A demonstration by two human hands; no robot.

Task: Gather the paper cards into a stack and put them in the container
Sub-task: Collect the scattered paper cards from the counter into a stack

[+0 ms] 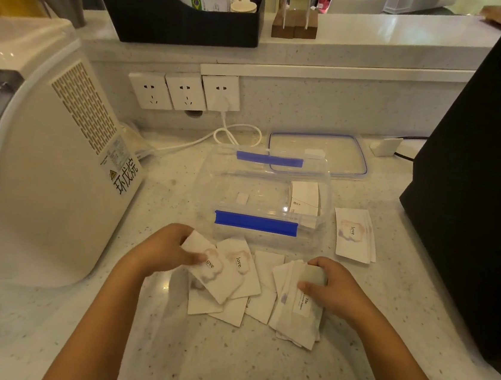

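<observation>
Several white paper cards (234,277), some printed with "love", lie fanned out on the speckled counter just in front of me. My left hand (167,247) pinches the left cards at their upper corner. My right hand (330,288) grips a bundle of cards (299,315) at the right of the spread. A small separate pile of cards (355,234) lies to the right of the clear plastic container (212,182). The container has blue clips, stands open just beyond the spread and holds a few cards (304,197).
The container's clear lid (319,152) with a blue seal lies flat behind it. A white appliance (44,150) stands at the left, a tall black object (477,184) at the right. Wall sockets (185,91) and a white cable (227,134) are at the back.
</observation>
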